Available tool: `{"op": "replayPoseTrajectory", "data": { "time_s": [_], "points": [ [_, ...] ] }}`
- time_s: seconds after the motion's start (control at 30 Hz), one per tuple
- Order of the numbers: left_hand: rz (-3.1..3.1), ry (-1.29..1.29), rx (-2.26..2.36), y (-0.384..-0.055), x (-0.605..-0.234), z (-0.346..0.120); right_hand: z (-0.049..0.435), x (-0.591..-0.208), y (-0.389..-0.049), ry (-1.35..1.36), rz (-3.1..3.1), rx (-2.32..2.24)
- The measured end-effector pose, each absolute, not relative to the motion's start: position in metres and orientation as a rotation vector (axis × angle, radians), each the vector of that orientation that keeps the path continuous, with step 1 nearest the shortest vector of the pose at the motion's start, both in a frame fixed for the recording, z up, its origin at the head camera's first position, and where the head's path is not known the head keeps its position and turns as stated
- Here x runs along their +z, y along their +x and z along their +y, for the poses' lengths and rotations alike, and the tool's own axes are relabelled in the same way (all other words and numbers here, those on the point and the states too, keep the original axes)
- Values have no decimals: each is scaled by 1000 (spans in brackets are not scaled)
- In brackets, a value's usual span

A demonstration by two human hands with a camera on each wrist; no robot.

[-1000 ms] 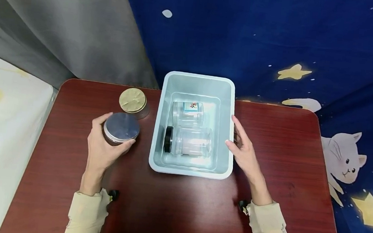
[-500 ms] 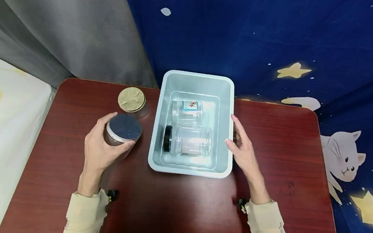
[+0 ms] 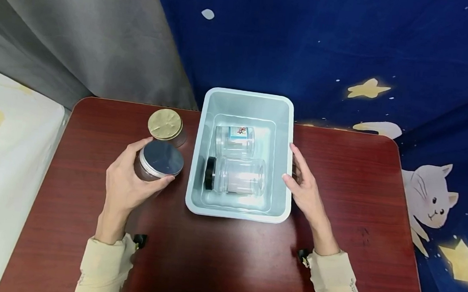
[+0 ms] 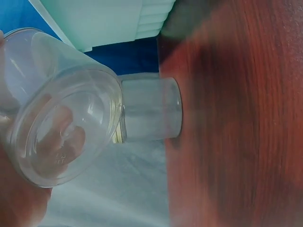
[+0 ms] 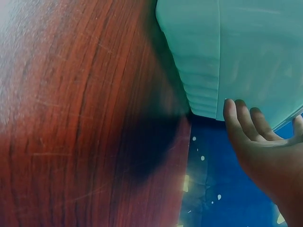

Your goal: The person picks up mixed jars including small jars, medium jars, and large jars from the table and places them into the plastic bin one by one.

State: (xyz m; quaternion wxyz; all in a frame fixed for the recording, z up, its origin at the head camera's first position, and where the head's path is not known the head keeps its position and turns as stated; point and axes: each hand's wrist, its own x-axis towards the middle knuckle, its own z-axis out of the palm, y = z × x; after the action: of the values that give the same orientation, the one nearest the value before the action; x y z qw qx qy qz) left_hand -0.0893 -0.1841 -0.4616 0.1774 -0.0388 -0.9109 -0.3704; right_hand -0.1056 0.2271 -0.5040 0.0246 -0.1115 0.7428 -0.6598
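Note:
My left hand (image 3: 124, 176) grips a clear jar with a dark lid (image 3: 162, 157), thumb on the near side and fingers on the far side. In the left wrist view, the round base of this jar (image 4: 66, 127) faces the camera, raised off the table. Just behind it stands a gold-lidded jar (image 3: 165, 125), upright on the table. My right hand (image 3: 307, 189) rests against the right side of the light blue plastic bin (image 3: 238, 215), thumb at the rim. Its fingers (image 5: 244, 118) touch the outer wall. Inside the bin, a black-lidded clear jar (image 3: 241, 177) and a labelled clear jar (image 3: 234, 143) lie sideways.
The red-brown wooden table (image 3: 223, 265) extends under everything. Behind its far edge hang a grey curtain (image 3: 114, 38) and a blue curtain (image 3: 310, 41) with stars. A white panel (image 3: 1, 181) stands along the left side.
My left hand has carried the dark-lidded jar a little to the right, closer to the bin and the gold-lidded jar. My right hand and the bin have stayed in place.

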Motion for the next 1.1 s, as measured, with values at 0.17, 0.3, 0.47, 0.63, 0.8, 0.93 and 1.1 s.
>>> {"op": "replayPoseTrajectory", "data": {
  "time_s": [0.17, 0.3, 0.47, 0.63, 0.8, 0.93, 1.1],
  "points": [
    [-2568, -158, -1062, -91, -457, -182, 227, -504, -105, -351, 2295, -2049],
    [-2567, -209, -1076, -93, -451, -181, 227, -505, -106, -343, 2299, -2049],
    [-2566, -250, -1083, -95, -445, -178, 227, -506, -106, -352, 2293, -2052],
    [-2563, -291, -1081, -98, -440, -172, 226, -506, -106, -361, 2295, -2060],
    [-2552, -335, -1074, -101, -437, -168, 224, -503, -104, -332, 2308, -2033],
    [-2561, -399, -1070, -104, -432, -162, 221, -490, -99, -323, 2332, -2018],
    [-2564, -463, -1052, -110, -426, -154, 216, -477, -99, -344, 2351, -2022]
  ]
}}
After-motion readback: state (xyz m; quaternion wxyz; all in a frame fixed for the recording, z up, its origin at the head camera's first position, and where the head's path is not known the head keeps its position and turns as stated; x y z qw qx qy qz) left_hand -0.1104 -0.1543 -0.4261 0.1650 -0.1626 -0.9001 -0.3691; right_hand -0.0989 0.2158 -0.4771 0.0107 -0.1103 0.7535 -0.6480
